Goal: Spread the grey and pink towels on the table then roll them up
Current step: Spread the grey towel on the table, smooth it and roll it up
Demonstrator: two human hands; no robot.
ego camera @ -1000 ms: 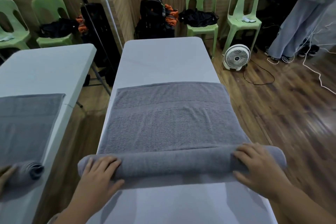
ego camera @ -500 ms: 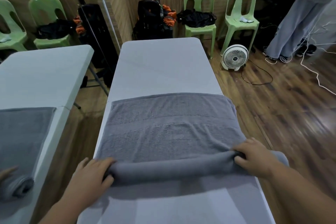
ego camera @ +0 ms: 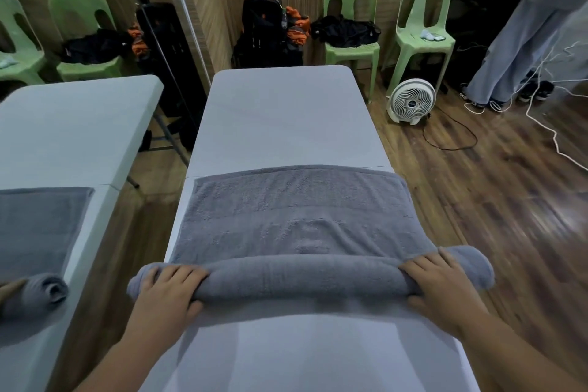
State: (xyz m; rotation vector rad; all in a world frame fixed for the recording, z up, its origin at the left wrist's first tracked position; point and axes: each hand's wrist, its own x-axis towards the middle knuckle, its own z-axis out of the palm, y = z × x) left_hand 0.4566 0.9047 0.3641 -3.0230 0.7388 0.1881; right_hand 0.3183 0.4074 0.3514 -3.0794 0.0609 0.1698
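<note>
The grey towel [ego camera: 296,219] lies across the white table [ego camera: 286,118], w/ its near part rolled into a thick roll [ego camera: 302,278] that runs side to side. The far part is flat on the table. Both ends of the roll stick out a bit past the table edges.

The left hand [ego camera: 167,291] sits on the left end of the roll, palm down, fingers [ego camera: 178,274] spread and curled over the top, thumb at the near side. The right hand [ego camera: 440,285] does the same on the right end, fingers spread over the top, pressing down. Neither hand pinches; both lie flat on the roll.

No pink towel in view.

A mirror [ego camera: 79,137] on the left shows the table and roll again. Behind the table: green chairs [ego camera: 351,22], black bags [ego camera: 270,32], and a small white fan [ego camera: 412,102] on the wood floor [ego camera: 509,200], w/ white cords near it. A person in pale clothes [ego camera: 534,35] stands at far right.
</note>
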